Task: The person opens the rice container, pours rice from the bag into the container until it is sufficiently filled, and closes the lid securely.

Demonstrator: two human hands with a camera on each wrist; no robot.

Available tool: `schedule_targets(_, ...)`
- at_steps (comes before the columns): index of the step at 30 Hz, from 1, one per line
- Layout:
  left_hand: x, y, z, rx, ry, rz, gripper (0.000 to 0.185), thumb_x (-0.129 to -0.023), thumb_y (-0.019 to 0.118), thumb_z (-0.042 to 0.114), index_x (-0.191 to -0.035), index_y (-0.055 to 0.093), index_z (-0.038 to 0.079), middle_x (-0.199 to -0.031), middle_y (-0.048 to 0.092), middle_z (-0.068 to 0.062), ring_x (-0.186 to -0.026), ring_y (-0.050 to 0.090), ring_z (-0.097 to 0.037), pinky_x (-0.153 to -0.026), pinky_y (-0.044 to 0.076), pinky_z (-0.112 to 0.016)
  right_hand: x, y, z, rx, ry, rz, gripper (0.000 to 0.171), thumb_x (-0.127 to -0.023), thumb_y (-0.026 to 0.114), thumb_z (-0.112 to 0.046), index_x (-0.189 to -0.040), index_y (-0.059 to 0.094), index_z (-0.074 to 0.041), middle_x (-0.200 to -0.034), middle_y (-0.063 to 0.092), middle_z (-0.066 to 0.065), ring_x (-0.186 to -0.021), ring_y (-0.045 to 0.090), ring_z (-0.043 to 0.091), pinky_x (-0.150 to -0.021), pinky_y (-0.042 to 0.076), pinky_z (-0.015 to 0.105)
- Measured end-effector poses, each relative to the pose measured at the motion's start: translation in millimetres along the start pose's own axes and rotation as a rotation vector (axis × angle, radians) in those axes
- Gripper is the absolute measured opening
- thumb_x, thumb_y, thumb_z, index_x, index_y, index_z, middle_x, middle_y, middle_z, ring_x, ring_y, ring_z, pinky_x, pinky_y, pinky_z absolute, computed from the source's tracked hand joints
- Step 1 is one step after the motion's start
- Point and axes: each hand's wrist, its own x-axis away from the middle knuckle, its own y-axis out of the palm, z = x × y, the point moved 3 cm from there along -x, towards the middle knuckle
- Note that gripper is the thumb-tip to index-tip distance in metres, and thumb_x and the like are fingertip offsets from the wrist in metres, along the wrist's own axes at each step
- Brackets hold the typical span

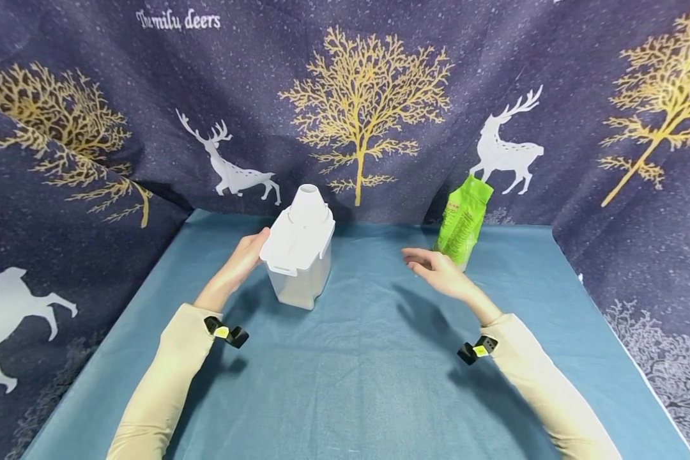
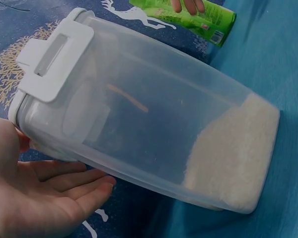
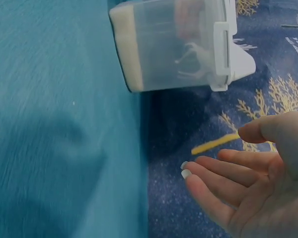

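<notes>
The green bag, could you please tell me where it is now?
In the head view, the green bag is at the back right of the blue tablecloth, just beyond the right grip and below a white deer print.

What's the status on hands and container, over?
Left hand beside container; right hand empty. Container upright, lid on. Green bag beyond right hand, clear of container.

From where I stand, the one line I can read is on the backdrop (image 1: 253, 70): "The milu deers", in white lettering (image 1: 178, 20) high on its left part. The green bag (image 1: 464, 220) carries rows of print, too small for me to make out, with a reddish mark near its top. The left wrist view shows its barcode (image 2: 217, 37), digits unreadable.
</notes>
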Motion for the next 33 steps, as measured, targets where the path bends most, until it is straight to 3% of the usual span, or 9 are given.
schedule_targets(7,-2.3,1.8,-0.1,0.074,-0.025,0.009,0.057,-0.105,0.03,0.033,-0.13,0.044,-0.017,-0.084,0.063,0.017,-0.083,0.059,0.004,-0.08,0.049,-0.013,-10.4,11.4,-4.5,-0.012,-0.025,-0.045,0.042,-0.102,0.045,-0.015,-0.141,0.046,0.001,-0.13,0.061,0.021,-0.116,0.061,0.037,-0.089,0.054,0.041)
schedule_targets(16,-6.0,0.8,1.6,0.16,-0.081,0.076,0.03,-0.102,0.036,0.027,-0.1,0.055,0.004,-0.075,0.059,0.011,-0.071,0.056,-0.001,-0.071,0.05,-0.016,-30.8,22.5,-22.3,-0.041,-0.024,-0.089,0.043,-0.103,0.044,-0.017,-0.143,0.045,-0.003,-0.132,0.06,0.018,-0.117,0.061,0.031,-0.092,0.052,0.046)
schedule_targets(22,-7.6,0.3,1.0,0.187,-0.102,0.089,0.028,-0.101,0.036,0.026,-0.096,0.056,0.008,-0.075,0.059,0.01,-0.07,0.056,-0.002,-0.07,0.049,-0.017,-43.0,32.6,-31.9,-0.103,-0.016,-0.106,0.043,-0.103,0.044,-0.017,-0.143,0.044,-0.002,-0.134,0.058,0.02,-0.118,0.06,0.033,-0.096,0.049,0.05)
schedule_targets(33,-9.3,5.5,-1.9,0.238,-0.099,0.083,0.028,-0.101,0.035,0.026,-0.092,0.058,0.012,-0.075,0.06,0.01,-0.069,0.057,-0.003,-0.068,0.049,-0.018,-61.9,55.2,-43.3,-0.23,-0.022,-0.134,0.046,-0.103,0.043,-0.011,-0.145,0.036,0.005,-0.14,0.05,0.026,-0.127,0.052,0.038,-0.101,0.047,0.045)
